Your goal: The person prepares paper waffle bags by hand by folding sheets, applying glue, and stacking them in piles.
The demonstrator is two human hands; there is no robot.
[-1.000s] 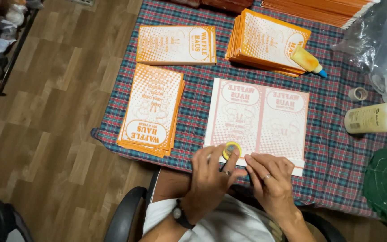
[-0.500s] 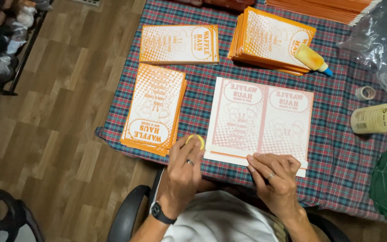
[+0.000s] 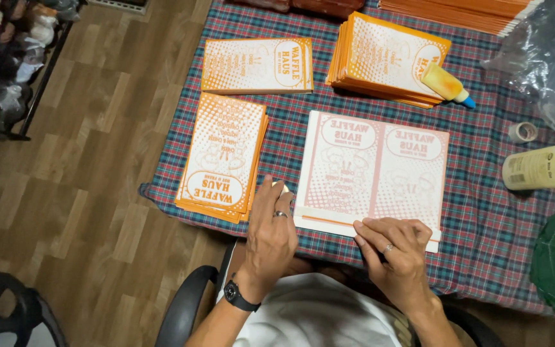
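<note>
Fingertips of the right hand [image 3: 398,249] press flat on the near edge of the unfolded paper bag sheet [image 3: 372,172], pinching nothing, just holding its folded strip down. To its left the left hand [image 3: 271,232] lies palm down on the plaid tablecloth [image 3: 483,212], fingers curled over a small yellowish thing [image 3: 282,187] that peeks out at the fingertips; whether it is gripped or only covered I cannot tell. That hand sits between the sheet and a stack of orange printed bags [image 3: 221,156]. Further back lie two more orange stacks [image 3: 256,64] [image 3: 383,58], the right one with a small glue bottle [image 3: 446,83] resting on it. A larger pale bottle [image 3: 541,167] lies on its side at the right, near a small roll of tape [image 3: 522,132]
</note>
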